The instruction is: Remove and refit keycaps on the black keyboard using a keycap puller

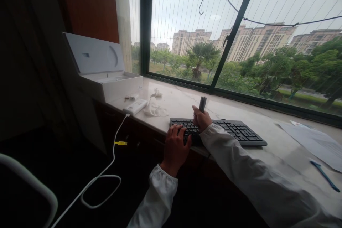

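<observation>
A black keyboard lies along the front of the marble-patterned sill. My left hand rests on its left end, fingers spread over the keys and thumb apart. Just to the right, my right hand is closed in a fist above the keys. Out of the top of that fist sticks a short dark grey object, upright and ribbed, like the end of a handle. Its lower part is hidden by my hand, so its kind does not show.
An open white box stands at the left. Near it lie a white power bank with a white cable hanging off the edge, and a crumpled wrapper. Papers and a blue stick-like item lie at the right. Windows are behind.
</observation>
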`<state>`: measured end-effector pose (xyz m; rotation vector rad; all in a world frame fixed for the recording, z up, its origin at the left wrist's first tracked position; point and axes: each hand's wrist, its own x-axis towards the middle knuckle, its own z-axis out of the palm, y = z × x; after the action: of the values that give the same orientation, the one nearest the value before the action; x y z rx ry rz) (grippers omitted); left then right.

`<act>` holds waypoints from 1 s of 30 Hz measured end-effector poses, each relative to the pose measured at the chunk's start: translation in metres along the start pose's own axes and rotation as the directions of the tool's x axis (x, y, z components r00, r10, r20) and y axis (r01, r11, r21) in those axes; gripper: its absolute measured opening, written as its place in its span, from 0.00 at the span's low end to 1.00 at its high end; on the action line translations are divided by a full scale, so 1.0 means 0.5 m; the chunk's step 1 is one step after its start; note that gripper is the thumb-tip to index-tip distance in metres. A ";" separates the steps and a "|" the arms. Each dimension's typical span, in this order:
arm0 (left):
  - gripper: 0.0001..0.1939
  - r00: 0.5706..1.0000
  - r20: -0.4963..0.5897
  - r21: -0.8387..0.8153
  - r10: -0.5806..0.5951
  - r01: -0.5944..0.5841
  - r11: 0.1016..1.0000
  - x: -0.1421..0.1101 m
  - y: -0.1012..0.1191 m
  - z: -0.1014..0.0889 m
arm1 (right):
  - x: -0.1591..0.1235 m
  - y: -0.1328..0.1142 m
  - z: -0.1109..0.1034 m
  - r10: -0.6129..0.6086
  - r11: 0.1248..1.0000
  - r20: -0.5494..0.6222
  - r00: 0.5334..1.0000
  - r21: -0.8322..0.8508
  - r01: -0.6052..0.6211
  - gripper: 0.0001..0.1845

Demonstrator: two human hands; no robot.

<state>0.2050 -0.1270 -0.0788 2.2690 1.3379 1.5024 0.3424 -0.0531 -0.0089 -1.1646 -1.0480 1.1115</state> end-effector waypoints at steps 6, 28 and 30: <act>0.13 1.000 0.000 -0.005 0.003 -0.003 1.000 0.003 0.001 0.002 | 0.006 -0.019 0.001 -0.072 0.997 0.093 0.993 0.019 0.070 0.30; 0.13 1.000 0.010 0.039 0.002 -0.002 0.999 0.009 0.010 -0.001 | 0.022 -0.003 -0.017 0.120 0.991 0.477 0.871 -0.105 -0.079 0.30; 0.13 1.000 0.002 0.035 0.009 -0.009 0.999 0.009 0.010 -0.001 | 0.023 -0.001 -0.016 0.128 0.991 0.459 0.879 -0.096 -0.094 0.29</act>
<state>0.2082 -0.1267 -0.0730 2.2997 1.3660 1.4914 0.3518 -0.0431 -0.0086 -1.0456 -1.4098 1.5028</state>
